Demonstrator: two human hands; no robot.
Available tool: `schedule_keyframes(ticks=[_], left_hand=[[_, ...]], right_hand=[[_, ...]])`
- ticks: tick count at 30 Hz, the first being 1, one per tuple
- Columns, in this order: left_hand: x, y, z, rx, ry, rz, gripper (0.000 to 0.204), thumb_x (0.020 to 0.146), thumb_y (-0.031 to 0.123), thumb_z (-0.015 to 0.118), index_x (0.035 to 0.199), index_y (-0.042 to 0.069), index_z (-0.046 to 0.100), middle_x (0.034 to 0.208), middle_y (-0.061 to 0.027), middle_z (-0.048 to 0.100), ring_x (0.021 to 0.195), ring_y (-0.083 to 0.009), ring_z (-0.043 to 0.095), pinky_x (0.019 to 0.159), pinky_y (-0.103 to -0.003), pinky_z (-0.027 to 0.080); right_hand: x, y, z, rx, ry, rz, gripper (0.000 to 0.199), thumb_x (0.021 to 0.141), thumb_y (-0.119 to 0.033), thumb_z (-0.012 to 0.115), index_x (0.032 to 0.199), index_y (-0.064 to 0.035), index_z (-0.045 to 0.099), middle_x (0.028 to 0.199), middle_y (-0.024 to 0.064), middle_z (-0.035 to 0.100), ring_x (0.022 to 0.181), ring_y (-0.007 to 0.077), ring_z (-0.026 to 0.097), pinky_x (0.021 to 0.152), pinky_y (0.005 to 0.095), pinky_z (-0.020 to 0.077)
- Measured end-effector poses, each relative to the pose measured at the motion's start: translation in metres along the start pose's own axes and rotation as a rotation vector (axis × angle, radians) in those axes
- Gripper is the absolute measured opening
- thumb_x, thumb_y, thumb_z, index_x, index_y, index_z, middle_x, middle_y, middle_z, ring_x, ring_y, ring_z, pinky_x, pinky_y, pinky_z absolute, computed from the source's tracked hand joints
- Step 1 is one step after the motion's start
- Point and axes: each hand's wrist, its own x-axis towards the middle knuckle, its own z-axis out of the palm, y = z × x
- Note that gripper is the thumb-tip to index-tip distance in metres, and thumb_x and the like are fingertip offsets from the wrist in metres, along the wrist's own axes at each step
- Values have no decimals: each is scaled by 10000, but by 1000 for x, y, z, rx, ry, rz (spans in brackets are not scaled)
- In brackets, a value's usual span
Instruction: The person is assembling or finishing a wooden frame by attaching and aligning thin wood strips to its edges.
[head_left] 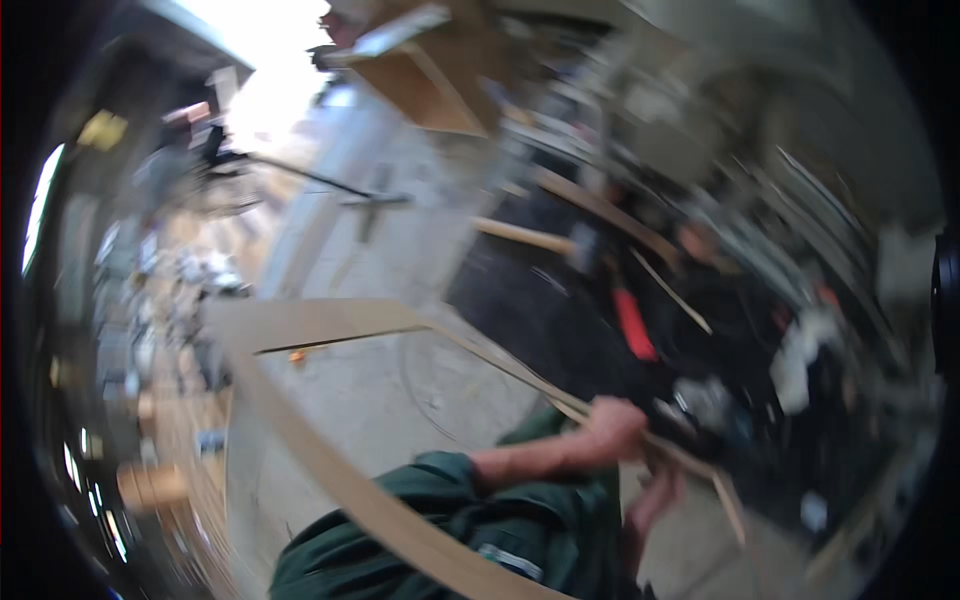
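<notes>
A large light-brown wooden frame point(330, 319) with a broad flat face stretches across the view. One long side runs down past my green-clothed body, and a thinner side leads right to my hands. My left hand point(615, 428) is closed around that thinner side, its forearm bare below a green sleeve. Just below and to the right, my right hand point(658, 492) meets the same side from underneath. Its fingers are smeared by motion, so I cannot make out its grip. A thin strip of the frame continues beyond both hands toward the lower right.
A dark work surface point(540, 300) at the right holds wooden strips and a red-handled tool point(634, 325). Pale floor point(390, 390) shows through the frame. A brown wooden box point(425, 80) stands at the back, with a dark stand point(375, 203) nearer. Blurred clutter lines the left.
</notes>
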Motion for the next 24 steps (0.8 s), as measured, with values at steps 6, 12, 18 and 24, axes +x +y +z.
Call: schedule_keyframes(ticks=[6, 12, 18, 24], left_hand=[[-7, -11, -8, 55, 138, -80, 421, 813, 514, 791, 853, 97, 831, 778, -174, 767, 766, -380, 775, 683, -478, 596], [-5, -1, 12, 21, 191, -17, 433, 805, 500, 800, 816, 67, 805, 740, -193, 747, 724, -389, 759, 658, -496, 577], [-14, -3, 24, 10, 243, 1, 434, 838, 493, 812, 820, 67, 734, 749, -176, 750, 717, -397, 754, 627, -523, 553], [-25, -6, 27, -69, 288, 14, 395, 872, 434, 805, 908, 61, 682, 854, -165, 759, 771, -406, 750, 650, -538, 558]], right_hand=[[19, -53, 9, -749, 189, -828, 335, 779, -192, 918, 1045, -122, 726, 1073, 40, 694, 1074, 300, 620, 915, 495, 450], [56, -54, -35, -885, -297, -759, 175, 779, -167, 843, 829, -135, 679, 898, 23, 610, 971, 279, 591, 854, 458, 405], [64, -41, -41, -760, -369, -874, 186, 804, -161, 836, 870, -121, 666, 900, 43, 599, 942, 297, 583, 842, 460, 416], [57, -40, -23, -643, -438, -964, 285, 801, -198, 882, 997, -119, 690, 984, 46, 670, 930, 299, 603, 830, 452, 427]])
